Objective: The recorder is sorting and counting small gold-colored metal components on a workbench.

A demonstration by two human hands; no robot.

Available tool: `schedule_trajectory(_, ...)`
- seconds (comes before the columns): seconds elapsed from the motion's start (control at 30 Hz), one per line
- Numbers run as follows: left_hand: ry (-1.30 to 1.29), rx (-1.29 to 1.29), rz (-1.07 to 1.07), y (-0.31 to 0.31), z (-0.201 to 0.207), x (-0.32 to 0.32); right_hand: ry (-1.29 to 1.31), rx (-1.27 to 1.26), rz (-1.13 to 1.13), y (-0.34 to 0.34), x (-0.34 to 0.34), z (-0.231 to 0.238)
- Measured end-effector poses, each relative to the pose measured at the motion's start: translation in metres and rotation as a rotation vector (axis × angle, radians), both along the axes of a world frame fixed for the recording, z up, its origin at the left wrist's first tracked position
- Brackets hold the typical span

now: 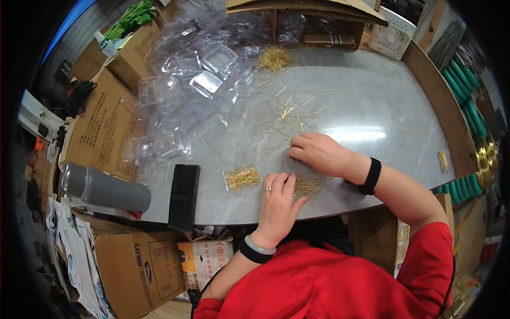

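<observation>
Gold-coloured bent wire pins lie about the grey tabletop (228,210). My left hand (277,204), with a ring and wristbands, rests beside a small heap of wire pins (311,186); its fingers are stretched forward and the thumb stands apart. Just beyond it, my right hand (317,152) has its fingers curled together in a pinch above the table. A thin dark line shows below those fingertips, but what they hold is too small to make out. Left of my left hand sits a clear plastic tray of gold wire pins (243,177). Loose pins (287,112) are scattered beyond my right hand.
Clear plastic blister shells (207,82) pile up at the far left, beside a gold pin heap (274,57). A black phone (184,196) and a grey bottle (109,189) are at the left. A wooden board (443,106) edges the right; a small fan (390,40) stands behind.
</observation>
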State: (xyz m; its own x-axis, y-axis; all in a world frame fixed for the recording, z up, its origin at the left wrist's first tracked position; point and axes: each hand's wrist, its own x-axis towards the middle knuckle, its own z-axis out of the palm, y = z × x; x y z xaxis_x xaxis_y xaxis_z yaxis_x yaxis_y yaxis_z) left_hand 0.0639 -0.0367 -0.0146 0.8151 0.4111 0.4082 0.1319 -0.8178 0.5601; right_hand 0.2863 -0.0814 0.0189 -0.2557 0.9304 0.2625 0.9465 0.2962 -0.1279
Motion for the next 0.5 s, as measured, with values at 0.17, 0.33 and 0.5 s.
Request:
schedule_trajectory(0.17, -0.022, -0.010, 0.010, -0.001, -0.004, -0.002, 0.137, -0.177, -0.186, -0.005, -0.009, 0.001)
schedule_trajectory(0.33, -0.083, -0.108, 0.058, -0.005, -0.001, 0.001, 0.539, -0.300, -0.121, -0.023, -0.013, 0.008)
schedule_trajectory(0.5, 0.061, 0.023, -0.017, 0.002, -0.006, 0.000, 0.425, -0.083, -0.440, -0.032, 0.025, 0.010)
